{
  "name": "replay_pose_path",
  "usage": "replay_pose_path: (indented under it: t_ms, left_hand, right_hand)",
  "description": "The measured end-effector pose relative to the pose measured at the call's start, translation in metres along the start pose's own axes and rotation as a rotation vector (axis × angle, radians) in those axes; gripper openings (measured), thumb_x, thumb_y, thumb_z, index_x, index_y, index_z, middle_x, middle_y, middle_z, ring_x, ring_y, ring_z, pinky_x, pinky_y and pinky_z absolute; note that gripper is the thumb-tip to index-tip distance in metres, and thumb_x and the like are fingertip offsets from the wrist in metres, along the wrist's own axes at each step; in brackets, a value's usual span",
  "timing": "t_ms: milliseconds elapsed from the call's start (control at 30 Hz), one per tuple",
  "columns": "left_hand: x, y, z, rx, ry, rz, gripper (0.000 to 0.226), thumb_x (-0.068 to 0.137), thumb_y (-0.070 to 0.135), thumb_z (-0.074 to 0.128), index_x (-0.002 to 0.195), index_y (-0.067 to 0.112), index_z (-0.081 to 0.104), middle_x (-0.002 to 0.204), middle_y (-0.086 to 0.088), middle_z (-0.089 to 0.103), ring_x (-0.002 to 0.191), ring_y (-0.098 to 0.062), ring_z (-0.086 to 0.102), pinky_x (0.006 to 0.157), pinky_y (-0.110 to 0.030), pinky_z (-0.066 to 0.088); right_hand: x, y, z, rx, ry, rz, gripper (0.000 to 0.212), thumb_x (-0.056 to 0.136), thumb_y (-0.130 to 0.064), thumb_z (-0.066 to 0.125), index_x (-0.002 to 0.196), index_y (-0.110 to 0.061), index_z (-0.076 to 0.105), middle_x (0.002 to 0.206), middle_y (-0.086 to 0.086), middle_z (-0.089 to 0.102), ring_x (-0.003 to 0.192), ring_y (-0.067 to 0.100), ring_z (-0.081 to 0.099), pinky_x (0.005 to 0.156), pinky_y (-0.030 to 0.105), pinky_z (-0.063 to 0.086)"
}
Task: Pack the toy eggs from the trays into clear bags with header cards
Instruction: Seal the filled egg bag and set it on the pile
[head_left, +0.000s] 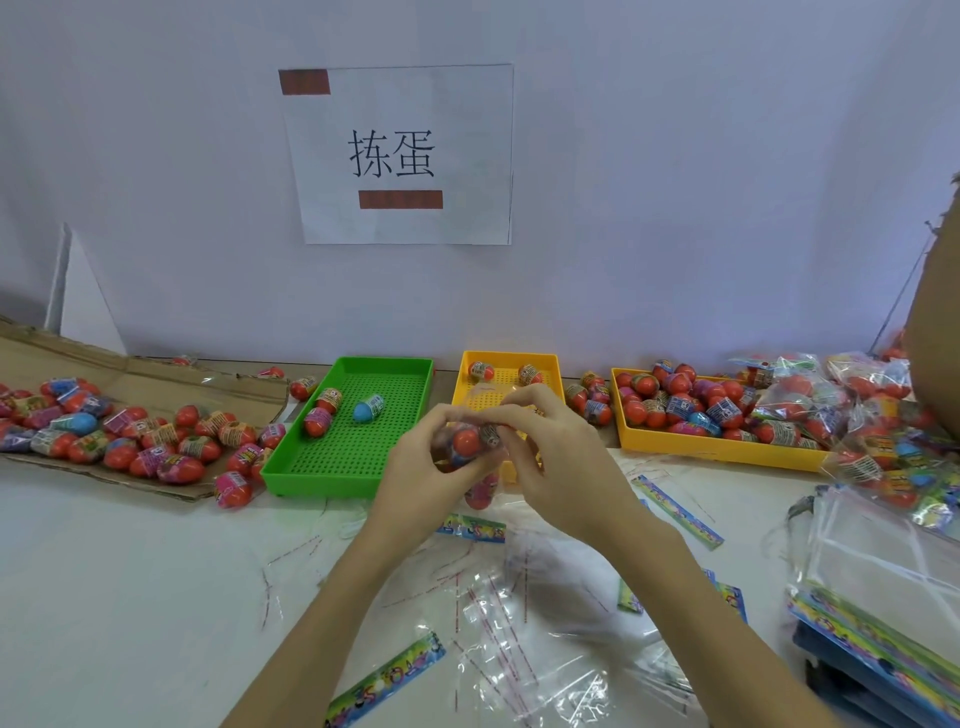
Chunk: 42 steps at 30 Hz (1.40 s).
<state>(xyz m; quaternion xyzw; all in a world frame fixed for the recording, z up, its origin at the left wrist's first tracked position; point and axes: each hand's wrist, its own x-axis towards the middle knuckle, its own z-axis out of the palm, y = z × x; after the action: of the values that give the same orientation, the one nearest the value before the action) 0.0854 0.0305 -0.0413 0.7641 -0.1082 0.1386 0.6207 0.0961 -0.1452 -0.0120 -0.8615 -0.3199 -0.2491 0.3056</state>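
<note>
Both hands hold a partly filled clear bag of toy eggs above the desk, in front of the trays.

The left hand curls round the clear bag from the left, and the right hand pinches its top; fingers hide most of it, so only one red toy egg shows clearly and the count inside cannot be told. Behind lie a green tray, a small yellow tray half hidden by the hands, and a fuller yellow tray at right. Header cards and loose bags litter the near desk; packed bags at far right are cut off.
</note>
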Motion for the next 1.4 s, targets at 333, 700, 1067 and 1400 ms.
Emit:
replay_pose_path:
  t_ms: [333, 700, 1067, 1400]
  left_hand:
    - [-0.004, 0.011, 0.002, -0.081, 0.002, -0.064, 0.043, 0.074, 0.042, 0.085, 0.111, 0.026, 0.07, 0.093, 0.001, 0.079, 0.086, -0.015, 0.076, 0.065, -0.025, 0.059]
    - [-0.006, 0.016, 0.003, -0.308, -0.044, -0.223, 0.03, 0.085, 0.038, 0.082, 0.109, 0.025, 0.072, 0.091, -0.009, 0.08, 0.074, -0.018, 0.074, 0.061, -0.026, 0.057]
    - [0.001, 0.004, -0.001, 0.045, 0.362, -0.02, 0.008, 0.1, 0.014, 0.07, 0.098, 0.022, 0.068, 0.091, -0.002, 0.078, 0.084, -0.016, 0.078, 0.079, -0.045, 0.065]
    - [0.002, 0.01, -0.003, -0.258, 0.35, -0.147, 0.014, 0.102, 0.004, 0.063, 0.096, 0.006, 0.076, 0.086, -0.007, 0.08, 0.079, -0.026, 0.079, 0.069, -0.026, 0.063]
  right_hand:
    - [0.002, -0.002, -0.001, 0.032, 0.036, 0.004, 0.023, 0.106, -0.02, 0.053, 0.118, -0.013, 0.072, 0.117, -0.002, 0.063, 0.091, 0.01, 0.062, 0.078, 0.029, 0.055]
    - [0.005, 0.003, -0.005, 0.609, 0.074, 0.627, 0.015, 0.088, -0.036, 0.079, 0.098, -0.024, 0.079, 0.086, -0.01, 0.077, 0.085, 0.003, 0.071, 0.069, 0.016, 0.055]
    - [0.007, 0.001, -0.011, 0.474, -0.004, 0.505, 0.007, 0.093, -0.026, 0.075, 0.087, -0.022, 0.075, 0.081, -0.008, 0.074, 0.076, 0.003, 0.066, 0.069, 0.018, 0.053]
    - [0.003, 0.002, 0.001, 0.379, 0.132, 0.614, 0.018, 0.094, -0.019, 0.073, 0.106, -0.024, 0.06, 0.089, -0.005, 0.069, 0.079, 0.007, 0.065, 0.067, 0.02, 0.05]
